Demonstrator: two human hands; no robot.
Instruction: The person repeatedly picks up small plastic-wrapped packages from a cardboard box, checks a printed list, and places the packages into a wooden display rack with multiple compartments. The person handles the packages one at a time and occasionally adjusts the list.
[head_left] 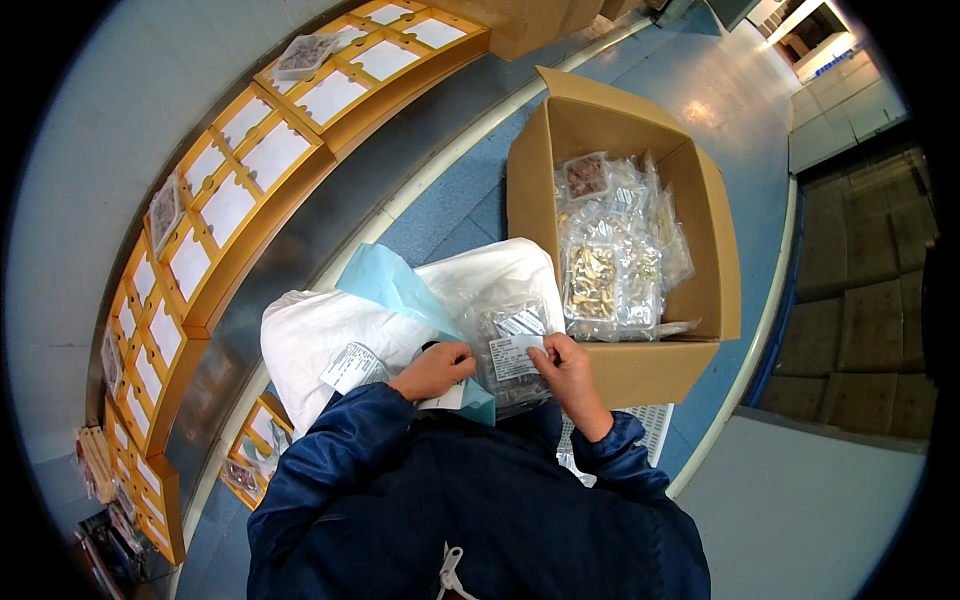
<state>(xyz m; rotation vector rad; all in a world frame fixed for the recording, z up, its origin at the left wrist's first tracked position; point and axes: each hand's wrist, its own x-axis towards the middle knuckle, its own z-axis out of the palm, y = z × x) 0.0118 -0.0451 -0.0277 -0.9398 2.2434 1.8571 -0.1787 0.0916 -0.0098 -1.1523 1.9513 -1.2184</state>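
Right hand [570, 375]: thumb and fingers pinched on the right edge of a white label [515, 357], which lies over the face of a clear bag [518, 393].
Left hand [433, 372]: fingers curled in, just left of the bag, above a pale blue sheet [385, 283]; whether they grip anything cannot be told.
Clear bag: between the two hands, in front of the body; its contents are too blurred to name.
Bag handling: probably light, with limp, slippery film that creases easily; a side edge or corner looks the safest hold, keeping fingers off the printed face.
Label handling: likely thin, bendable and perhaps sticky beneath; best taken by a bare margin, since a hard pinch could wrinkle it.
Writing on the label: several rows of small dark print, too fine to make out.
Other print: a blue-and-white striped patch [521, 322] on the bag, just beyond the label; a printed label sheet [353, 368] left of the left hand, with dense dark rows.
Under the work: a white cover [300, 325], spreading left of and beyond the hands, soft-looking and rumpled.
Beyond the right hand: an open cardboard box [528, 190] of clear packets, one with gold-coloured pieces [592, 280].
Far left of the hands: yellow trays [322, 165] lined with white cards.
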